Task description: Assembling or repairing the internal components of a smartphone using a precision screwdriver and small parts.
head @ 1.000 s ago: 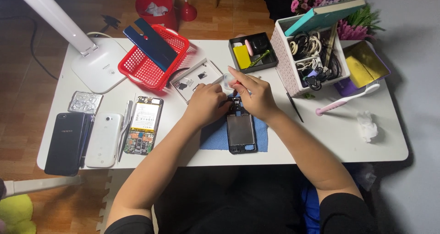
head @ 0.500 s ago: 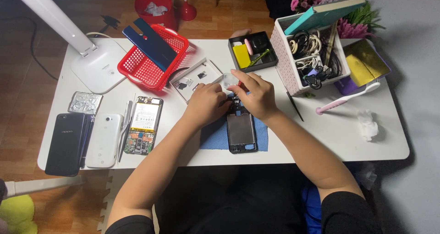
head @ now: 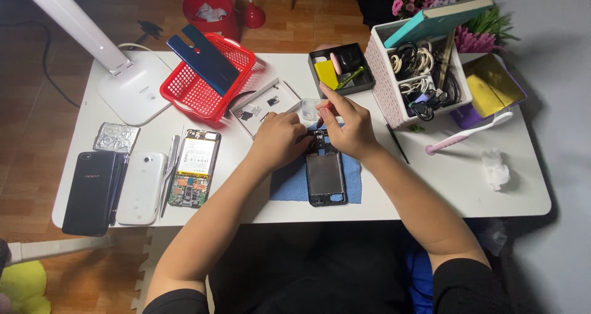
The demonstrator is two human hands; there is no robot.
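An opened dark phone frame [head: 325, 177] lies on a blue cloth [head: 289, 181] near the table's front edge. My left hand [head: 278, 138] rests curled at the frame's top left corner, pressing on it. My right hand [head: 345, 124] is at the frame's top end, fingers pinched round a thin red-handled tool [head: 322, 118] whose tip points down into the phone.
A red basket [head: 203, 83] with a dark blue panel, a white lamp base [head: 132, 92], a black phone [head: 89, 192], a white phone [head: 143, 188] and an open phone with battery [head: 194, 166] lie left. A parts tray [head: 341, 68], cable box [head: 422, 74] and pink toothbrush [head: 468, 134] stand right.
Both hands stay at the top of the phone frame; the right hand has shifted slightly with the tool. Nothing else on the table has moved.
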